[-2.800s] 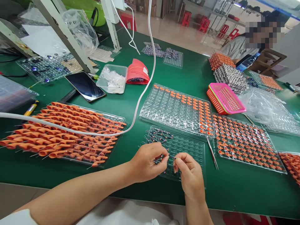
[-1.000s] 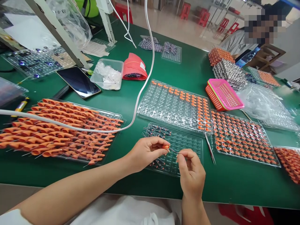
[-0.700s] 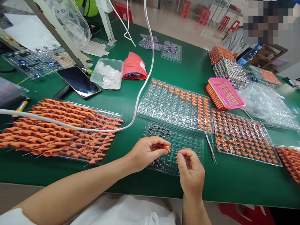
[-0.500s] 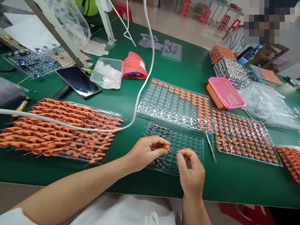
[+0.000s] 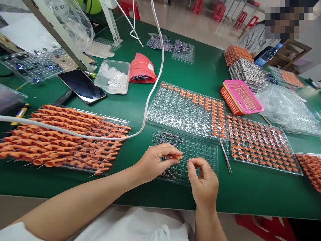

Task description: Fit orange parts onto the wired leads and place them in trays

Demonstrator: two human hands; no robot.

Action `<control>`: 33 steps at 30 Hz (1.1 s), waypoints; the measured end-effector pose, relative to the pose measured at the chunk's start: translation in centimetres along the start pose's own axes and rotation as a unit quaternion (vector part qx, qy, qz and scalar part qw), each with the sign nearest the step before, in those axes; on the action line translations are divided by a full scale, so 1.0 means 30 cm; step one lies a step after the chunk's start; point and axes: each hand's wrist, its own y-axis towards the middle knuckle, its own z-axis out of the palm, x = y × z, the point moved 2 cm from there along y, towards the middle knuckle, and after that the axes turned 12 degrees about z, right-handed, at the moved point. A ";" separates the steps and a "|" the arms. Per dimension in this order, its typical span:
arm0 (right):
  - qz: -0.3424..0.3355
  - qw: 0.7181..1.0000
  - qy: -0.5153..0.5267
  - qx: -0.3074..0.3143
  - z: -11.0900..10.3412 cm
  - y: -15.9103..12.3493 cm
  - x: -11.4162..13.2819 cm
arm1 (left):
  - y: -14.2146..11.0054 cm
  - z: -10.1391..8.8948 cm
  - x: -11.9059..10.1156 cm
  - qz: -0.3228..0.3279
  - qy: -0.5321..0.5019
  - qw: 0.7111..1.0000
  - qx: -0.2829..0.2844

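My left hand (image 5: 160,162) pinches a small orange piece (image 5: 178,157) between thumb and forefinger. Across from it, my right hand (image 5: 203,180) has its thumb and forefinger pressed together on a thin wire (image 5: 187,160) that points toward the orange piece; whether the two are joined is too small to tell. Beneath both hands lies a clear plastic tray (image 5: 198,150), with dark wired parts (image 5: 170,136) gathered at its left side. Behind it sits a larger clear tray (image 5: 173,110), partly filled with orange pieces along its back and right side.
Orange hollow parts with wires (image 5: 62,137) fill a tray at left, crossed by a white cable (image 5: 140,132). Tweezers (image 5: 225,155) lie right of my hands, beside a filled tray (image 5: 263,144). Farther back are pink baskets (image 5: 242,97), a phone (image 5: 82,86) and a person (image 5: 253,36).
My right hand has moved slightly left, nearer to my left hand. The orange piece has turned a little in my left fingers. The camera view has shifted slightly.
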 end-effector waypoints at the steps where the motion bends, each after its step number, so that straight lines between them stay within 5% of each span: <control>1: -0.004 1.000 -0.002 0.001 0.001 0.000 0.001 | 0.000 0.000 -0.001 0.008 0.011 1.000 0.005; 21: -0.046 0.997 -0.006 0.063 0.003 0.013 0.015 | -0.004 0.002 0.004 0.056 0.076 0.993 0.077; 29: -0.022 0.994 0.045 0.095 0.005 0.004 -0.012 | -0.004 0.004 -0.002 0.060 0.046 0.995 0.064; 33: 0.008 0.994 0.078 0.070 0.010 -0.008 -0.026 | -0.009 0.011 -0.008 0.008 -0.003 0.999 0.037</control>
